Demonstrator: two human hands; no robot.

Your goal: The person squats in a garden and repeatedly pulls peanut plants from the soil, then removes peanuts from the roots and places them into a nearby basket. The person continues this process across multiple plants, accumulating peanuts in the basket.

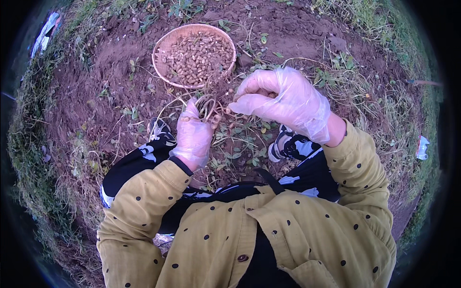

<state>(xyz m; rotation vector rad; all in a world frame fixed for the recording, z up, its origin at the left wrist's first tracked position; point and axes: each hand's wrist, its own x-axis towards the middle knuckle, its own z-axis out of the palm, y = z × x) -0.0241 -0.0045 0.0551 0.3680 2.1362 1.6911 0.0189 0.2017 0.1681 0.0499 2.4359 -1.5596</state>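
My left hand (194, 133), in a clear plastic glove, is closed round the stems of a pulled peanut plant (209, 104). Its roots and several pods spread out to the right of that fist. My right hand (288, 98), gloved the same way, is curled beside the roots, thumb and fingers bent toward each other. Brownish pods show inside its fingers, and its fingertips are close to a pod on the plant. Beyond both hands a round woven basket (160, 54) stands on the soil, with many peanuts (199, 56) in it.
Loose brown soil (122, 55) with scattered leaves and stems surrounds the basket. Dry pulled vines (384, 113) lie to the right, and grass (33, 177) grows along the left. My shoes (276, 149) are close below my hands. A white wrapper (422, 148) lies at the far right.
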